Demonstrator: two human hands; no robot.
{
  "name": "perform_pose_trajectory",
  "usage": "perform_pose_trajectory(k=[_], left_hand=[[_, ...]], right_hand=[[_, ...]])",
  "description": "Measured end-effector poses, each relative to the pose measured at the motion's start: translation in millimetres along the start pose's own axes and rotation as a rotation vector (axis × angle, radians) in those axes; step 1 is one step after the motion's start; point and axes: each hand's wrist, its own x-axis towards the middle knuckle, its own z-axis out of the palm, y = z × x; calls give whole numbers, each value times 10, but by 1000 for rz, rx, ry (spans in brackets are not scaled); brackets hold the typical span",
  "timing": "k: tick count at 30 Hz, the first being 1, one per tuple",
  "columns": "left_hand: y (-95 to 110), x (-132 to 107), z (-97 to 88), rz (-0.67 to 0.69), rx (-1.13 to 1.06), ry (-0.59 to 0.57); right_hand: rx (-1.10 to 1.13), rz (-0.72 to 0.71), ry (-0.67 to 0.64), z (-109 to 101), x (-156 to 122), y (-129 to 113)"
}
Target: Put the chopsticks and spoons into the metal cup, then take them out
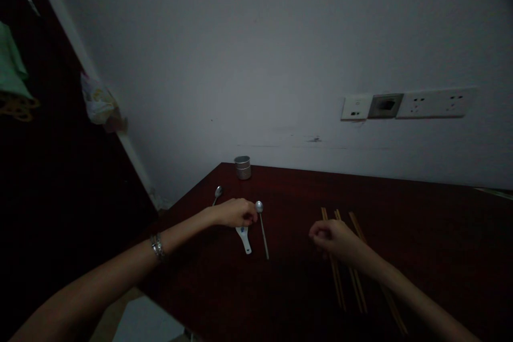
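My left hand (237,212) is closed, fingers curled downward over a white soup spoon (244,240) with a blue mark; the hand hides its bowl. Just right of those fingers lies a long-handled metal spoon (264,235), and I cannot tell whether they touch it. Behind my left wrist a smaller metal spoon (218,192) shows its bowl, the rest partly covered. My right hand (334,236) is loosely curled shut above several wooden chopsticks (358,291), which lie side by side in pairs. Nothing shows between its fingers.
A metal cup (242,168) stands at the far left corner of the dark red table (296,288). Behind the table is a pale wall with sockets (430,103). A plastic bag (98,99) hangs at the left, and a white surface (146,320) lies below the table's left edge.
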Motion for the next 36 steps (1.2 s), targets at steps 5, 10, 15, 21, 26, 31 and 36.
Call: perform_pose_trajectory(k=[5, 10, 15, 21, 26, 31, 36], left_hand=[[67, -219, -5, 168, 113, -146], [122, -281, 132, 190, 271, -134], [155, -212, 226, 217, 253, -110], [148, -167, 184, 307, 155, -96], [168, -175, 66, 370, -10, -45], [254, -106, -228, 254, -265, 44], [322, 166, -507, 120, -587, 151]], right_hand=[[3, -90, -76, 151, -17, -14], [-6, -109, -111, 152, -40, 13], [-17, -139, -135, 113, -46, 60], [-17, -99, -139, 41, -107, 15], [-7, -86, -129, 17, -93, 43], [79, -121, -103, -46, -27, -27], [308, -79, -28, -230, 55, -372]])
